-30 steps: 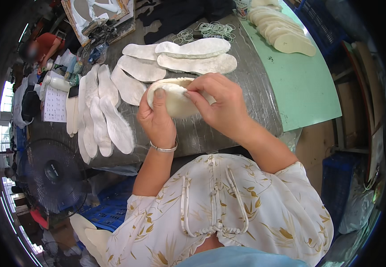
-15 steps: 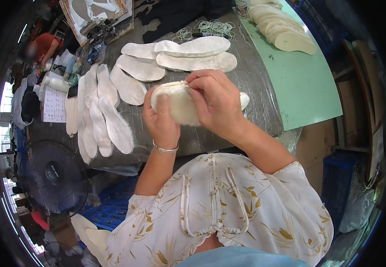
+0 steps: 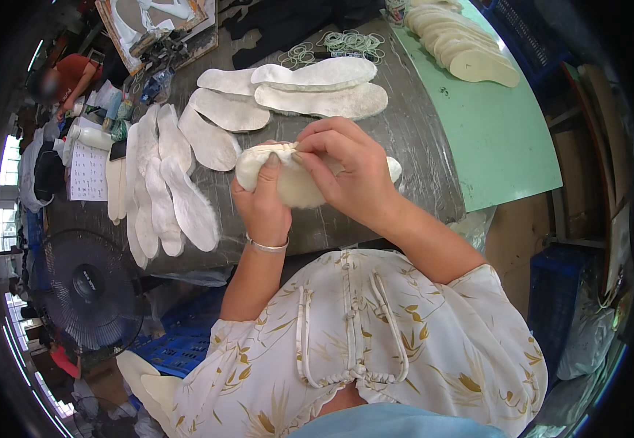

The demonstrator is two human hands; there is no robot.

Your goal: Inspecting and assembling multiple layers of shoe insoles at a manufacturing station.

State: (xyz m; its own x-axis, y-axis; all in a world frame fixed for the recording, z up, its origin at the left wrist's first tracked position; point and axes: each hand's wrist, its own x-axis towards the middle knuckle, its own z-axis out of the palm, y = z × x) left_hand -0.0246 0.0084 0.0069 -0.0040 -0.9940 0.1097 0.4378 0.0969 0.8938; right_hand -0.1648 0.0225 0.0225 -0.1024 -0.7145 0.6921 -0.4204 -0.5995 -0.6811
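Note:
Between my hands, above the near part of the dark table, is a fluffy cream-white insole (image 3: pixel 298 186). My left hand (image 3: pixel 264 201) grips its left part, with the thumb pressed on the near face close to the upper edge. At that upper edge, my right hand (image 3: pixel 350 168) pinches with thumb and index finger. Whether a band or a fold of the insole lies in the pinch is too small to make out. The insole's right end shows beyond my right hand. Further white fluffy insoles (image 3: pixel 322 100) lie just behind, with another group (image 3: pixel 190 201) at the left.
The dark table (image 3: pixel 419 142) carries a heap of pale rubber bands (image 3: pixel 353 45) and black cloth (image 3: pixel 287 29). Cream insole blanks (image 3: pixel 485 69) are stacked on a green board (image 3: pixel 503 157) at right. A fan (image 3: pixel 87 285) stands at lower left. Another person (image 3: pixel 76 77) is at far left.
The insole has tilted and shifted slightly left in my hands. My left thumb has moved up to its upper edge, and my right fingers have moved a little left along that edge.

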